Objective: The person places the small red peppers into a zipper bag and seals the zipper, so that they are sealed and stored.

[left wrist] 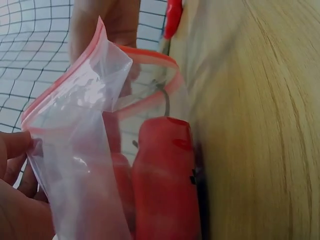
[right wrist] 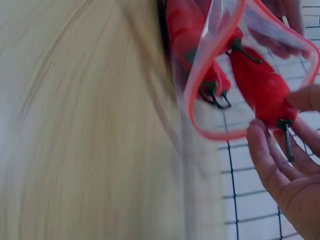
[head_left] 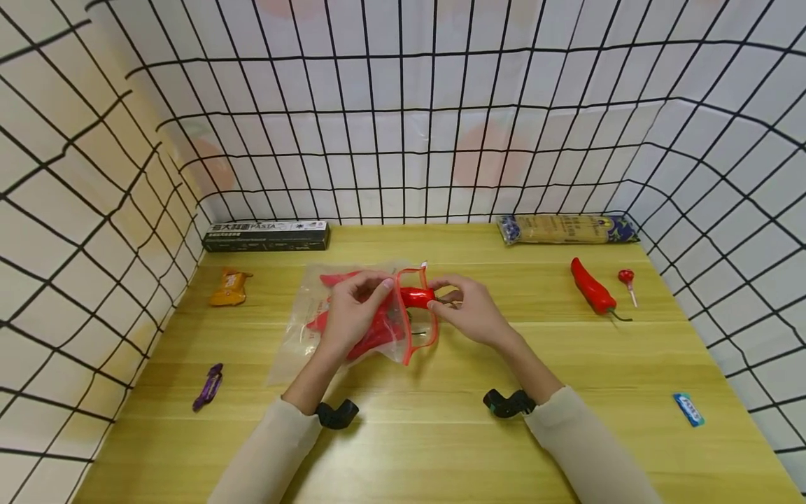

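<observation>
A clear zip bag [head_left: 292,350] with a red-edged mouth lies mid-table, its opening spread toward the right. Several red chili peppers [head_left: 378,332] show through its plastic, and their green stems [right wrist: 212,90] point to the mouth in the right wrist view. My left hand [head_left: 354,308] pinches the bag's upper edge near the opening. With thumb and fingertips my right hand [head_left: 469,308] holds a red chili pepper [right wrist: 265,92] near its stem end; the pepper's far part lies inside the bag's mouth. The left wrist view shows peppers [left wrist: 165,170] behind the film.
Another chili pepper [head_left: 592,285] and a red lollipop [head_left: 626,276] lie at right, a blue-white packet [head_left: 689,409] nearer. At left are an orange wrapper [head_left: 230,288] and a purple candy [head_left: 208,387]. A pasta box [head_left: 266,236] and noodle pack [head_left: 567,229] stand along the black grid [head_left: 403,126].
</observation>
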`<state>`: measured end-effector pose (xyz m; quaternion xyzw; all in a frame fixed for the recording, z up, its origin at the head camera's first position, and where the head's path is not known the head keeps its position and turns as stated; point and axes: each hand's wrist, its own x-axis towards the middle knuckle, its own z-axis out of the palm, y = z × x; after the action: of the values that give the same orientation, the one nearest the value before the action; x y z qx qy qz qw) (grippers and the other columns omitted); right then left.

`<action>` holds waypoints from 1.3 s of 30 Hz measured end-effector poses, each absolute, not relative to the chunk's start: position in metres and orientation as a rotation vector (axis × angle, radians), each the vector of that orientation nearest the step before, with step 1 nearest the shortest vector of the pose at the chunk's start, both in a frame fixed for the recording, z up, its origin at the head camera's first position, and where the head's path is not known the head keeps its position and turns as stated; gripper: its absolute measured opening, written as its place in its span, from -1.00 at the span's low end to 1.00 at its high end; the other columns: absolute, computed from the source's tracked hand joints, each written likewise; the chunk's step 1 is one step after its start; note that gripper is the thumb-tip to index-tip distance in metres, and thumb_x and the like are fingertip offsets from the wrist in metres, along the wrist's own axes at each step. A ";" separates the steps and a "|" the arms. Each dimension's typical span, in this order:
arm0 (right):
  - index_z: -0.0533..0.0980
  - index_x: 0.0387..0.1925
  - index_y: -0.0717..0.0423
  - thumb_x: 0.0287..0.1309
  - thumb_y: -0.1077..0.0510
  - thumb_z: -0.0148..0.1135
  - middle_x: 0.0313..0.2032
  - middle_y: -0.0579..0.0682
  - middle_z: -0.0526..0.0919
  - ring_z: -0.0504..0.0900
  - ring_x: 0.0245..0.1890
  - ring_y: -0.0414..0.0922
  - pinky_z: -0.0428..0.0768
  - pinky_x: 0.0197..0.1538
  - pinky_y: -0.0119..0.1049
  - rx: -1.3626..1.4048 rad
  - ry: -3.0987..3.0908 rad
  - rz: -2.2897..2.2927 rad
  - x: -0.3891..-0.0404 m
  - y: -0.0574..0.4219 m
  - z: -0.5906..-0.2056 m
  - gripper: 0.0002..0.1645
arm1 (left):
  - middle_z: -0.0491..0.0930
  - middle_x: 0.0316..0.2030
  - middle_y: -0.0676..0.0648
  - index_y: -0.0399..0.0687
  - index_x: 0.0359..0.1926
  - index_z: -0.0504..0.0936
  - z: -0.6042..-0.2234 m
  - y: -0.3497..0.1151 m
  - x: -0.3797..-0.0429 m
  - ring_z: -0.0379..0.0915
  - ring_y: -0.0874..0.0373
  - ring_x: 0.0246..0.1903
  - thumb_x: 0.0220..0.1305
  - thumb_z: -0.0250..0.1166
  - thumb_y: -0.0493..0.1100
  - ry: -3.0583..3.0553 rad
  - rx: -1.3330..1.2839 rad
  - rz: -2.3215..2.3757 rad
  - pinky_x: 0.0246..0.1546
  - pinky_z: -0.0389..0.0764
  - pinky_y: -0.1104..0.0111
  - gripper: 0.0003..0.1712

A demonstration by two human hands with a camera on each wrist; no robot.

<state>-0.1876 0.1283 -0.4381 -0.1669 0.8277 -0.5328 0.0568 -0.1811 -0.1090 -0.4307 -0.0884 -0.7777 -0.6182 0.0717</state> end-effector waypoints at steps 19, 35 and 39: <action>0.23 0.31 0.21 0.46 -0.12 -0.09 0.25 0.25 0.38 0.53 0.17 0.18 0.52 0.20 -0.01 -0.139 2.181 -1.983 -0.172 0.134 -0.450 -0.39 | 0.66 -0.15 0.05 0.15 -0.11 0.67 -0.439 -0.111 -0.186 0.60 0.12 -0.13 0.26 0.29 0.16 -2.403 -0.189 -1.973 -0.09 0.64 0.27 -0.70; -0.14 0.52 0.02 0.49 -0.28 -0.65 0.49 0.18 0.04 -0.05 0.51 0.17 -0.05 0.46 0.21 -0.611 1.929 -1.995 -0.149 0.124 -0.445 -0.24 | 0.66 -0.23 0.00 0.11 -0.11 0.67 -0.437 -0.110 -0.184 0.56 0.09 -0.21 0.26 0.29 0.14 -2.381 -0.237 -1.979 -0.18 0.60 0.31 -0.70; -0.13 0.51 0.03 0.47 -0.30 -0.67 0.48 0.18 0.09 0.00 0.50 0.14 -0.03 0.47 0.17 -0.651 1.929 -1.947 -0.155 0.112 -0.444 -0.21 | 0.66 -0.23 -0.02 0.10 -0.09 0.66 -0.436 -0.110 -0.183 0.56 0.09 -0.20 0.25 0.30 0.17 -2.349 -0.230 -2.005 -0.17 0.61 0.30 -0.66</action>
<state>-0.1546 0.1117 -0.4435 -0.2282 0.6757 -0.6821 0.1615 -0.1827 -0.1095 -0.4365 -0.0743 -0.7584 -0.6472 0.0225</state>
